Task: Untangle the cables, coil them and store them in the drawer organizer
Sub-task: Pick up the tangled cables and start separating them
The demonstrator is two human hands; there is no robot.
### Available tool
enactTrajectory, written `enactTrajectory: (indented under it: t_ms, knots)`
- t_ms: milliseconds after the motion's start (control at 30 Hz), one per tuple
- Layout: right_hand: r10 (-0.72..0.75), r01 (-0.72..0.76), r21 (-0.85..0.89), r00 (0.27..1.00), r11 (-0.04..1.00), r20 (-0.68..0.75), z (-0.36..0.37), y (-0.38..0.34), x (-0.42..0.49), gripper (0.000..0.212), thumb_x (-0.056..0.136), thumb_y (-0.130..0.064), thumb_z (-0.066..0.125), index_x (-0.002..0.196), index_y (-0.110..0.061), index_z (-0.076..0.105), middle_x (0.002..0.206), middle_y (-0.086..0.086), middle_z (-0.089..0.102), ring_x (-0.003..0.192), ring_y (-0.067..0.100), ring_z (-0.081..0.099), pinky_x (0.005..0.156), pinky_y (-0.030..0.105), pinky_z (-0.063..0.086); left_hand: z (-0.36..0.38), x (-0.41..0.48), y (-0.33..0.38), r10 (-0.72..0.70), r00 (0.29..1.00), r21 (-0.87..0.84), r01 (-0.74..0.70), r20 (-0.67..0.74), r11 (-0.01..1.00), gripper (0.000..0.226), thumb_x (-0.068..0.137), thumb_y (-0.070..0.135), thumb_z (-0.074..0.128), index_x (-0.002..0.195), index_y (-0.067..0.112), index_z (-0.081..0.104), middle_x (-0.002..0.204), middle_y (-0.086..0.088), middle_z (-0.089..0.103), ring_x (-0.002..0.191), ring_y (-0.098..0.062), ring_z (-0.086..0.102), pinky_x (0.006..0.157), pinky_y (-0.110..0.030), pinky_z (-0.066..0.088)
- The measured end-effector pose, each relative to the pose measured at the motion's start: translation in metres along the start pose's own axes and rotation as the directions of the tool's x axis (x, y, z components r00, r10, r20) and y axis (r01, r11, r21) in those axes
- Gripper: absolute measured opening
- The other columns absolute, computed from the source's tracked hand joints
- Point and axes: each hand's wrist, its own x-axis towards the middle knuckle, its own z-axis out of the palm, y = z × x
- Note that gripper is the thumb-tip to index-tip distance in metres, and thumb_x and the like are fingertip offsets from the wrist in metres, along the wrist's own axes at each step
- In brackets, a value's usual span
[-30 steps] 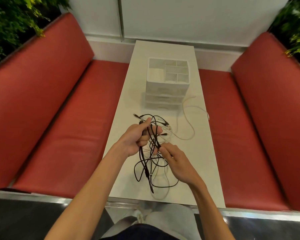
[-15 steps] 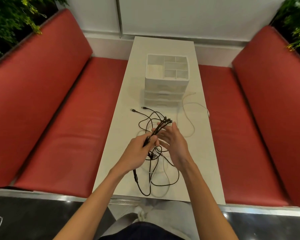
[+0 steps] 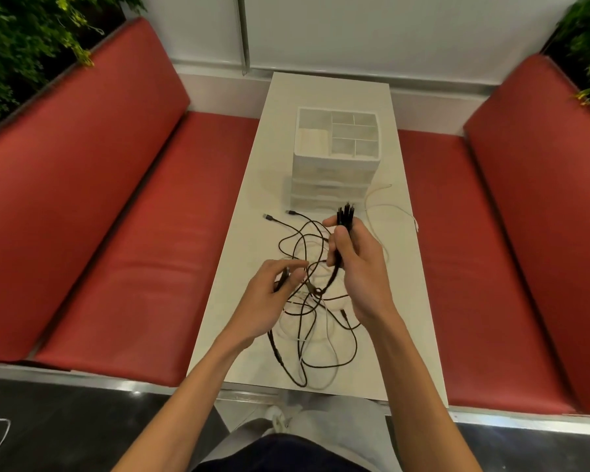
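A tangle of black cables (image 3: 300,240) and white cables (image 3: 377,212) lies on the narrow white table (image 3: 249,212). My right hand (image 3: 358,267) is shut on a bunch of black cable ends (image 3: 345,212), which stick up above my fingers. My left hand (image 3: 269,294) pinches a black cable plug low over the tangle. The white drawer organizer (image 3: 334,158) stands beyond the cables, its top compartments open and its drawers closed.
Red cushioned benches (image 3: 116,233) run along both sides of the table. Green plants (image 3: 21,46) fill the upper corners. A white wall closes the far end. My knees show below the table's near edge.
My right hand closed on the bunch of black cable ends and lifted it. My left hand let go of that bunch and dropped lower to the left, onto another plug.
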Motion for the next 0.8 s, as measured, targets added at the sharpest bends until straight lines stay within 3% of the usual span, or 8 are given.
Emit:
enactTrajectory:
  t_ms: [133, 233, 300, 400, 633, 800]
  knots:
    - [-0.057, 0.055, -0.195, 0.998, 0.979, -0.008, -0.014, 0.000, -0.016, 0.022, 0.113, -0.031, 0.055, 0.119, -0.036, 0.076, 0.107, -0.008, 0.066, 0.091, 0.011, 0.068, 0.086, 0.025, 0.054, -0.008, 0.000, 0.012, -0.025, 1.000, -0.135, 0.024, -0.008, 0.990, 0.018, 0.103, 0.041, 0.065, 0.107, 0.024, 0.068, 0.087, 0.020, 0.068, 0.080, -0.003, 0.057, 0.076, -0.021, 0.045]
    - [-0.040, 0.049, -0.236, 0.998, 0.971, 0.042, -0.013, 0.009, -0.030, 0.026, 0.111, -0.027, 0.062, 0.124, -0.042, 0.078, 0.117, -0.005, 0.065, 0.106, 0.016, 0.068, 0.094, 0.036, 0.060, -0.007, -0.003, 0.020, -0.071, 0.997, -0.327, 0.064, -0.008, 0.943, 0.039, 0.103, 0.052, 0.057, 0.099, 0.013, 0.053, 0.078, 0.015, 0.045, 0.071, -0.008, 0.038, 0.069, -0.027, 0.036]
    - [-0.027, 0.037, -0.235, 0.999, 0.971, 0.043, -0.007, 0.016, -0.039, 0.027, 0.108, -0.025, 0.067, 0.125, -0.041, 0.079, 0.114, -0.004, 0.069, 0.110, 0.019, 0.069, 0.097, 0.044, 0.060, -0.004, -0.004, 0.026, -0.101, 0.995, -0.450, 0.084, -0.014, 0.889, 0.034, 0.109, 0.047, 0.050, 0.099, 0.014, 0.046, 0.077, 0.014, 0.040, 0.068, -0.009, 0.031, 0.064, -0.027, 0.031]
    - [-0.003, 0.004, -0.214, 1.000, 0.977, 0.006, 0.003, 0.021, -0.048, 0.024, 0.102, -0.024, 0.075, 0.123, -0.035, 0.080, 0.110, -0.006, 0.076, 0.107, 0.021, 0.072, 0.096, 0.049, 0.060, 0.002, -0.004, 0.031, -0.091, 0.996, -0.504, 0.066, -0.025, 0.861, 0.024, 0.113, 0.038, 0.047, 0.101, 0.017, 0.045, 0.078, 0.014, 0.042, 0.068, -0.009, 0.031, 0.064, -0.027, 0.032]
    - [0.011, -0.016, -0.052, 0.996, 0.999, -0.088, 0.016, 0.013, -0.054, 0.014, 0.095, -0.020, 0.083, 0.107, -0.023, 0.076, 0.099, -0.003, 0.079, 0.099, 0.021, 0.076, 0.093, 0.051, 0.061, 0.013, -0.010, 0.036, -0.049, 0.995, -0.534, -0.003, -0.083, 0.845, 0.022, 0.105, 0.039, 0.046, 0.098, 0.019, 0.050, 0.083, 0.007, 0.048, 0.073, -0.010, 0.039, 0.070, -0.030, 0.036]
    - [0.019, -0.019, 0.003, 0.994, 1.000, -0.103, 0.027, 0.009, -0.054, 0.013, 0.096, -0.014, 0.081, 0.106, -0.022, 0.077, 0.099, -0.002, 0.080, 0.099, 0.022, 0.076, 0.092, 0.052, 0.062, 0.023, -0.015, 0.040, -0.002, 0.993, -0.521, -0.062, -0.121, 0.852, 0.027, 0.109, 0.042, 0.044, 0.104, 0.018, 0.054, 0.098, -0.005, 0.058, 0.092, -0.016, 0.054, 0.085, -0.036, 0.045]
